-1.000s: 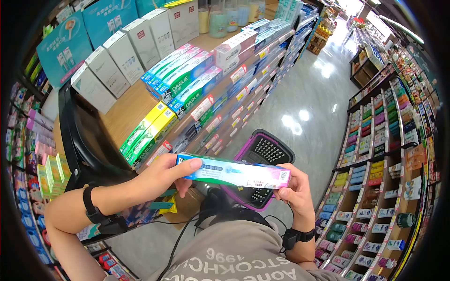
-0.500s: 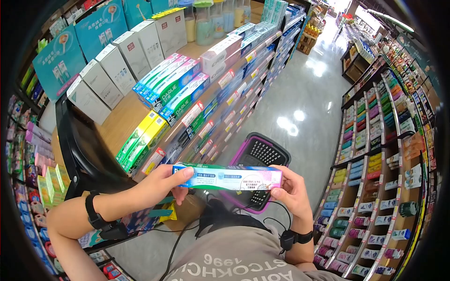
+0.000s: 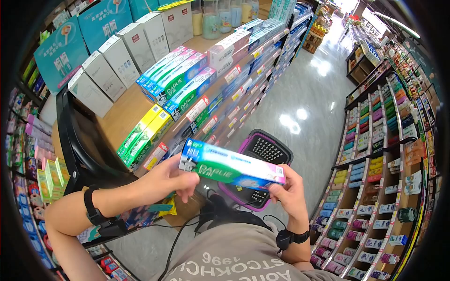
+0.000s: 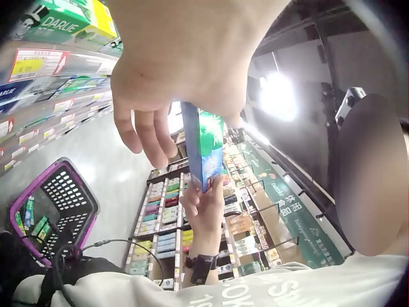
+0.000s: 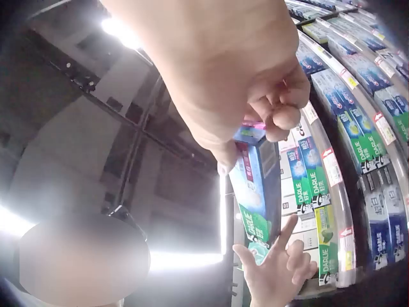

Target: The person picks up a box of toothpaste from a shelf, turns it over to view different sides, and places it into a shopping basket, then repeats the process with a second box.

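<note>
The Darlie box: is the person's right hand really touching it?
Touching. The head view shows the right hand pinching the pink end of the Darlie box, thumb against its near edge and fingers at the end.

Showing blue, green, white and pink on carton (image 3: 232,164); edging black, hole-dotted basket (image 3: 267,147) in purple; lettering grey-brown shirt (image 3: 225,250) in white; spreading teal across display board (image 3: 105,21).
</note>
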Demonstrator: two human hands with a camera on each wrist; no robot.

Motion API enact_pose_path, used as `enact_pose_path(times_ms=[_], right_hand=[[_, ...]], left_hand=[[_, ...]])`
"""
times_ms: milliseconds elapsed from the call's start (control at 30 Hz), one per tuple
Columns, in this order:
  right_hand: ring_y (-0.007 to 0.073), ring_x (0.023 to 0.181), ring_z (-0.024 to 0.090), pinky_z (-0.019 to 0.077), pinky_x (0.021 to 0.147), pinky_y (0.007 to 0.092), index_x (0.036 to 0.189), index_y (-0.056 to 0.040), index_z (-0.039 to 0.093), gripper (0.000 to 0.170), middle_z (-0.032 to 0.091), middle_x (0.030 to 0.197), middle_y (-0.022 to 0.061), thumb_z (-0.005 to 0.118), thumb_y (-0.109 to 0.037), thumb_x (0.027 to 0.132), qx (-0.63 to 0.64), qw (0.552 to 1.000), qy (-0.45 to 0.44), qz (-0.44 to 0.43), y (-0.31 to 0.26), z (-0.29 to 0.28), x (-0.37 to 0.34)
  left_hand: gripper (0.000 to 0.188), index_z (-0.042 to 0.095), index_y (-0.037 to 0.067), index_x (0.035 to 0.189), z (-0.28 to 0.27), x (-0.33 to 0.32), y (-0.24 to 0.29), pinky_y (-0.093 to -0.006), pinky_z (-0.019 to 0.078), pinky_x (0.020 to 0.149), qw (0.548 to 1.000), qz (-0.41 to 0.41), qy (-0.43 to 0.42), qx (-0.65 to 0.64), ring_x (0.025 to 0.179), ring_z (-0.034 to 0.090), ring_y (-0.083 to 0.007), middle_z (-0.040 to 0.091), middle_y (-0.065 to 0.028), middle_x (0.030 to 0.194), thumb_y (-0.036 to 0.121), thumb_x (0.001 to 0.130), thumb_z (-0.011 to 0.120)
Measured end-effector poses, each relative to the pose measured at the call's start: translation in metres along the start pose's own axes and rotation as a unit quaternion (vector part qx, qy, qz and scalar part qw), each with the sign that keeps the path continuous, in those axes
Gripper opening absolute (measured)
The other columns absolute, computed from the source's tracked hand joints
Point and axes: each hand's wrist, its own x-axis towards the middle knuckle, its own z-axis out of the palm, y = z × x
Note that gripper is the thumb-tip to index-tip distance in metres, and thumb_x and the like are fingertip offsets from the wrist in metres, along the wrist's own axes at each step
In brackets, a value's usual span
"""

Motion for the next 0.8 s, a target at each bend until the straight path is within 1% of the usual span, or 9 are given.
enact_pose_path(times_ms=[100,267,367,400,467,567,600,700,800], right_hand=[[0.0023,0.059,0.051,0.0378,0.049,0.0202,0.127,0.0017,0.065,0.038,0.066,0.085,0.0000,0.079,-0.016,0.095,-0.003,1.000,0.029,-0.012,0.003,0.001,0.003],[0.0029,0.060,0.053,0.0398,0.050,0.0203,0.116,0.0015,0.068,0.034,0.066,0.085,0.0000,0.079,-0.024,0.096,0.021,1.000,0.005,-0.012,0.006,-0.003,0.007],[0.0027,0.060,0.053,0.0403,0.049,0.0201,0.114,0.0005,0.069,0.034,0.067,0.085,-0.0002,0.079,-0.026,0.096,0.018,1.000,0.005,0.000,0.006,-0.006,0.010],[0.0026,0.060,0.053,0.0403,0.049,0.0200,0.114,0.0002,0.069,0.033,0.068,0.085,-0.0003,0.079,-0.027,0.096,0.016,1.000,0.017,0.011,0.005,-0.007,0.012],[0.0020,0.058,0.052,0.0396,0.049,0.0197,0.113,-0.0007,0.071,0.028,0.068,0.082,-0.0020,0.076,-0.024,0.098,-0.005,0.999,0.043,0.020,0.001,-0.015,0.018],[0.0018,0.055,0.050,0.0352,0.048,0.0196,0.106,-0.0004,0.073,0.024,0.067,0.076,-0.0025,0.076,-0.023,0.099,-0.057,0.993,0.082,0.066,0.021,-0.058,0.039],[0.0031,0.051,0.050,0.0347,0.047,0.0208,0.102,0.0000,0.073,0.029,0.064,0.068,-0.0020,0.078,-0.028,0.098,-0.083,0.986,0.111,0.094,0.035,-0.074,0.045],[0.0065,0.046,0.052,0.0345,0.045,0.0233,0.093,0.0006,0.073,0.038,0.060,0.060,-0.0002,0.081,-0.037,0.094,-0.164,0.951,0.181,0.192,0.104,-0.129,0.058],[0.0104,0.042,0.053,0.0351,0.042,0.0258,0.084,-0.0004,0.071,0.048,0.059,0.056,0.0034,0.083,-0.047,0.089,-0.146,0.911,0.216,0.318,0.204,-0.173,0.063]], left_hand=[[0.044,0.060,0.002,0.131,0.007,0.005,0.015,-0.0278,0.0524,0.071,0.999,-0.007,0.024,0.037,0.074,0.064,-0.0093,0.070,-0.0018,0.093,0.032,0.102,0.074],[0.042,0.068,0.000,0.126,0.000,0.006,0.024,-0.0261,0.0499,0.068,0.996,-0.036,0.024,0.084,0.074,0.059,-0.0071,0.069,0.0001,0.092,0.034,0.102,0.076],[0.040,0.069,0.000,0.118,0.001,0.004,0.024,-0.0292,0.0515,0.068,0.993,-0.055,0.013,0.104,0.074,0.064,-0.0118,0.073,-0.0034,0.094,0.037,0.103,0.073],[0.037,0.068,0.001,0.114,0.001,0.002,0.033,-0.0306,0.0520,0.070,0.965,-0.041,-0.009,0.260,0.075,0.065,-0.0143,0.071,-0.0037,0.093,0.035,0.102,0.073],[0.030,0.067,0.004,0.107,0.000,0.001,0.055,-0.0335,0.0530,0.074,0.835,-0.005,-0.058,0.547,0.078,0.067,-0.0193,0.068,-0.0044,0.090,0.032,0.100,0.074],[0.032,0.066,0.008,0.099,-0.013,0.004,0.021,-0.0366,0.0520,0.080,0.552,0.244,-0.008,0.797,0.081,0.067,-0.0234,0.065,-0.0041,0.086,0.038,0.095,0.074],[0.032,0.063,0.010,0.094,-0.017,0.006,0.014,-0.0358,0.0496,0.078,0.487,0.262,-0.035,0.833,0.079,0.067,-0.0222,0.062,-0.0023,0.081,0.039,0.090,0.075],[0.029,0.063,0.010,0.095,-0.012,0.004,0.024,-0.0354,0.0497,0.078,0.575,0.169,-0.125,0.790,0.079,0.066,-0.0219,0.062,-0.0020,0.084,0.037,0.090,0.074],[0.029,0.064,0.010,0.102,-0.009,0.012,0.031,-0.0363,0.0502,0.082,0.575,0.131,-0.143,0.795,0.082,0.065,-0.0213,0.061,-0.0018,0.086,0.035,0.093,0.073]])
